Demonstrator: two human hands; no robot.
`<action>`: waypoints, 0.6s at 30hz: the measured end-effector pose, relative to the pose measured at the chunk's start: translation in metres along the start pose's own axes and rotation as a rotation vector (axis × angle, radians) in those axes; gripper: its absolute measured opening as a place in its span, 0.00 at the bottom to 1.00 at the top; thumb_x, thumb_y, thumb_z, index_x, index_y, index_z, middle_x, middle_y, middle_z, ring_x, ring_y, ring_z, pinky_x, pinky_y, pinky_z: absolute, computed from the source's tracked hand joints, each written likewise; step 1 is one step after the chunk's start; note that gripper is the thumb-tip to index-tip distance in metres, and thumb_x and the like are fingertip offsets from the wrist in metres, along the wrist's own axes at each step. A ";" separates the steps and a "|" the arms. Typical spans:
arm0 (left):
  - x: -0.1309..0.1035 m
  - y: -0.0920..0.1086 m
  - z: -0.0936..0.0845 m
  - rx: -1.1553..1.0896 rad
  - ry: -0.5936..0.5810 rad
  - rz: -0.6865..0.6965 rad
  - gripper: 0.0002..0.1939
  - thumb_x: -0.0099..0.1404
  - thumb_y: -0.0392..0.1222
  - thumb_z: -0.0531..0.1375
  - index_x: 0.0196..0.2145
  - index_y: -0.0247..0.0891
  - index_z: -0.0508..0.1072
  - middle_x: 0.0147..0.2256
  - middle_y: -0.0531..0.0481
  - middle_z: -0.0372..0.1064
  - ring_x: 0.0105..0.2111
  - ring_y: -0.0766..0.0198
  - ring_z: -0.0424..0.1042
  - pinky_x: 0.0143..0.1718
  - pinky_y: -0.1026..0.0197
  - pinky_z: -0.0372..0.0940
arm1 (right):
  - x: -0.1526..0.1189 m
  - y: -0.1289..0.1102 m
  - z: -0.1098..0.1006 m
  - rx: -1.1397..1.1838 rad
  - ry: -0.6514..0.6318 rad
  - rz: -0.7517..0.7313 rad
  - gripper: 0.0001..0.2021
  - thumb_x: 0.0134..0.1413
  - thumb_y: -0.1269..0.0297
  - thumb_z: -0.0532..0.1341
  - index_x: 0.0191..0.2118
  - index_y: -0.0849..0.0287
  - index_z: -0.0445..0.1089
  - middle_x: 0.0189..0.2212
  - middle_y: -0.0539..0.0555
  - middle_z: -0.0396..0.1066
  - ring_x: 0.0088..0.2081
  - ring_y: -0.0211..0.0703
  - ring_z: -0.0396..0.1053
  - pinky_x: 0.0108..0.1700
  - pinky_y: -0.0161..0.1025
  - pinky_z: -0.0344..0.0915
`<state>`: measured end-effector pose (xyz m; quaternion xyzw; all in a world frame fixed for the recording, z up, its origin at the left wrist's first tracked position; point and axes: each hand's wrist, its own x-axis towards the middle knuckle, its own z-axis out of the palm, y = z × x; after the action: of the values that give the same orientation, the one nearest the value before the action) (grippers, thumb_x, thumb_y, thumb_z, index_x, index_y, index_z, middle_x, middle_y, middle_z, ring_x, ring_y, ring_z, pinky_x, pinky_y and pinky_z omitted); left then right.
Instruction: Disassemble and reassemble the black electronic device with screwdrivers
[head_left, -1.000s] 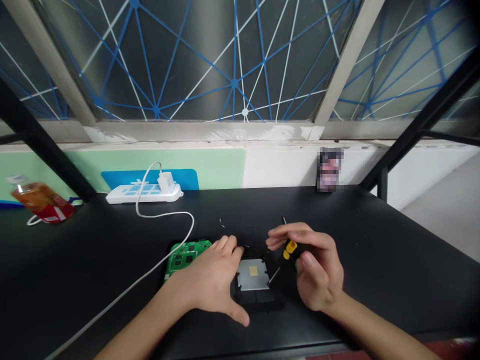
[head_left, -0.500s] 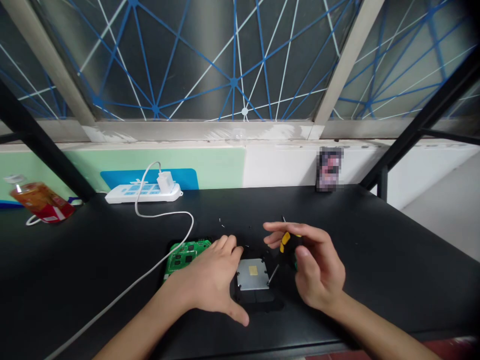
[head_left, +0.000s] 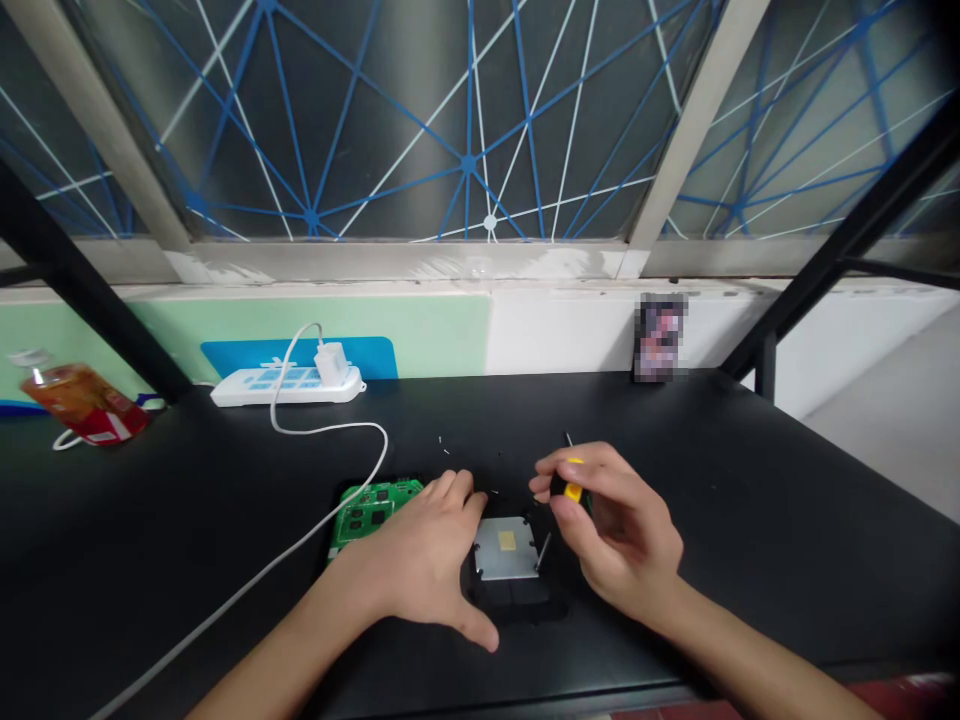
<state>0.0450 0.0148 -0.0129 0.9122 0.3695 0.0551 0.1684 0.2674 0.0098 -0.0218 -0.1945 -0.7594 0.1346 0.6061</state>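
Observation:
In my right hand (head_left: 626, 530) is a screwdriver (head_left: 574, 492) with a yellow and black handle, the fingers and thumb wrapped round it. Its thin shaft slants down to the lower right corner of a silver metal plate (head_left: 495, 555). A small yellowish label sits on that plate, which lies in a black casing. My left hand (head_left: 420, 560) is palm down to the left of the plate, fingers stretched and thumb spread apart near the casing's lower edge. Partly under this hand is a green circuit board (head_left: 367, 515); whether the palm presses on it is hidden.
Behind the hands, tiny screws (head_left: 444, 447) are scattered on the black table (head_left: 750, 520). A white cable (head_left: 247, 570) runs from a power strip (head_left: 289, 385) across the board's corner. At the far left stands a bottle (head_left: 86, 400); a pixelated upright object (head_left: 660, 338) leans against the wall.
My right hand has turned on the screwdriver, its fingers and thumb now closed more tightly round the handle. The handle has shifted slightly. My left hand has stayed where it was.

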 end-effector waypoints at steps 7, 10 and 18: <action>-0.001 0.001 -0.001 -0.006 -0.015 -0.004 0.49 0.47 0.68 0.69 0.57 0.33 0.65 0.46 0.40 0.61 0.48 0.41 0.65 0.50 0.42 0.65 | -0.002 -0.002 0.003 0.101 0.006 0.094 0.17 0.69 0.66 0.51 0.60 0.52 0.64 0.50 0.61 0.73 0.42 0.48 0.77 0.38 0.52 0.78; -0.001 0.000 0.000 0.001 -0.002 -0.001 0.46 0.47 0.69 0.69 0.53 0.33 0.68 0.45 0.41 0.61 0.47 0.42 0.65 0.49 0.42 0.66 | -0.001 0.002 0.001 0.033 0.013 0.005 0.18 0.62 0.62 0.63 0.57 0.50 0.67 0.45 0.57 0.69 0.39 0.46 0.74 0.34 0.48 0.77; 0.000 0.001 -0.002 -0.013 -0.011 -0.016 0.46 0.46 0.69 0.69 0.53 0.33 0.68 0.47 0.39 0.61 0.48 0.41 0.64 0.50 0.40 0.66 | 0.000 0.001 0.002 -0.022 0.022 0.037 0.25 0.58 0.78 0.62 0.59 0.51 0.66 0.41 0.56 0.74 0.39 0.45 0.74 0.37 0.47 0.76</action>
<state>0.0450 0.0146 -0.0112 0.9083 0.3757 0.0509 0.1768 0.2659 0.0104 -0.0229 -0.2164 -0.7505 0.1352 0.6096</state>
